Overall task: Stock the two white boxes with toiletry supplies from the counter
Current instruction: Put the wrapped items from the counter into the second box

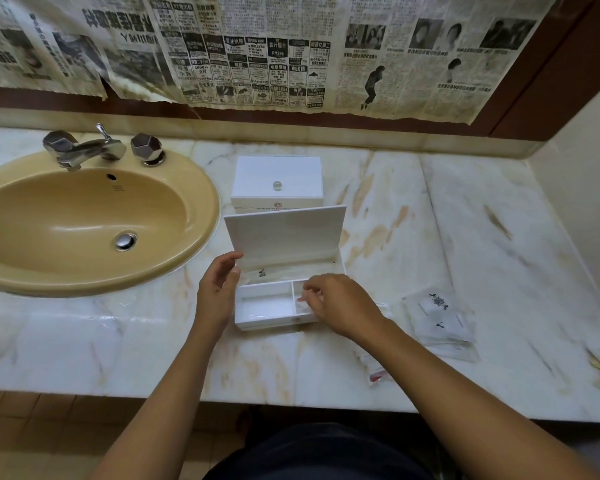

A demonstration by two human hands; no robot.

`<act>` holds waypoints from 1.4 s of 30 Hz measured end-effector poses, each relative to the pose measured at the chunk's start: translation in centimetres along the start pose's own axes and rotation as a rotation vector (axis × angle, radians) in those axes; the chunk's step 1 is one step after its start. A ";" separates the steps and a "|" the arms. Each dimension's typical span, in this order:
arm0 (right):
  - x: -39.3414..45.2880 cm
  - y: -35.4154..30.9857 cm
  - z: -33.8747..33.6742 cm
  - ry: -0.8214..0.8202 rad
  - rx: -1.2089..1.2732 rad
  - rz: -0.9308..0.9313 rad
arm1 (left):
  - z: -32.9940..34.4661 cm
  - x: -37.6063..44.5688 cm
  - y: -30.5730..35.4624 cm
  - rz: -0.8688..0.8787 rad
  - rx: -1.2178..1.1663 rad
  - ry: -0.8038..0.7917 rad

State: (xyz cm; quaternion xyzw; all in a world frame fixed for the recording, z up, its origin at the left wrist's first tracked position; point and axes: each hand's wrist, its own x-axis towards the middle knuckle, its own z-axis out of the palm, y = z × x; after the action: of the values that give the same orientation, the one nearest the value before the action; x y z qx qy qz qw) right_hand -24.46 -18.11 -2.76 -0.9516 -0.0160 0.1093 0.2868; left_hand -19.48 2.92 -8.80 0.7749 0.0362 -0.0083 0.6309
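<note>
Filling open box, centre frame: right hand pinches clear packet into right compartment; left hand open beside it. Next: release, fetch packets lower right.

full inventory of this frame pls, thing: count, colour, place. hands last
open white box: 1, white, counter centre, lid raised, divided into compartments
closed white box: 1, white with clear knob, behind the open box
clear packet: 1, transparent, in the right compartment of the open box, under the right hand's fingers
sachet pile: several, clear with dark print, counter right of the open box
small packets: count unclear, clear with a red bit, counter front, partly under the right forearm
sink: 1, tan, left
tap: 1, chrome, two handles, behind the sink bowl
counter: 1, pale marble
newspaper: several sheets, black on white, wall
left hand: 1, at the open box's left wall
right hand: 1, pinches the clear packet
</note>
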 end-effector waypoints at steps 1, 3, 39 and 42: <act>0.0 0.1 -0.4 0.066 0.030 -0.005 | 0.0 0.0 0.0 0.001 0.001 -0.002; 0.2 0.5 -1.4 0.219 0.069 0.003 | 0.0 0.0 0.0 0.000 -0.004 -0.001; 0.4 4.1 -4.0 0.385 -0.092 0.160 | -0.1 0.0 0.2 -0.007 0.009 -0.005; 0.3 2.0 -4.4 0.372 -0.016 0.065 | -0.2 0.0 0.1 -0.007 0.008 -0.005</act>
State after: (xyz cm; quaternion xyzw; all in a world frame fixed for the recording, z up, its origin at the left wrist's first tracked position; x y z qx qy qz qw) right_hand -23.27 -22.08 -0.37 -0.9577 0.0671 -0.0594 0.2733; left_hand -19.49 3.08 -8.67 0.7773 0.0374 -0.0127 0.6279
